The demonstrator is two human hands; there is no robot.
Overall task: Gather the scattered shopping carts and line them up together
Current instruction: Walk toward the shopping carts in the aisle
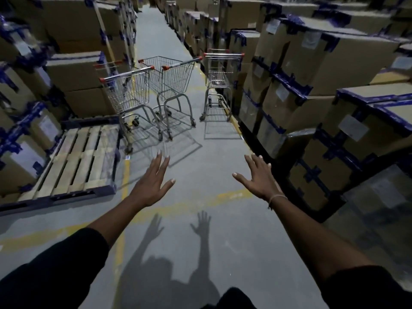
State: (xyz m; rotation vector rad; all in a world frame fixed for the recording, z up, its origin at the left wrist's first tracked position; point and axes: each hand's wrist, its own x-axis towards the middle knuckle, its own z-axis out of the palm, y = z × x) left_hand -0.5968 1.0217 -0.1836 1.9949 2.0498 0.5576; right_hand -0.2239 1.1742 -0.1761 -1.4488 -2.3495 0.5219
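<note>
Ahead, three wire-mesh carts (165,85) on concrete.

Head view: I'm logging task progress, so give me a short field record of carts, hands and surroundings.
carts: three in the aisle
left cart: beside the wooden pallet
middle cart: close beside the left cart, angled differently
right cart: apart, against the stacked boxes
left hand: open, holding nothing
right hand: open, holding nothing
lined up: not yet

Grey floor (200,152), 3 carts (169,85), pallet (75,161), stacked boxes (312,70)
</note>
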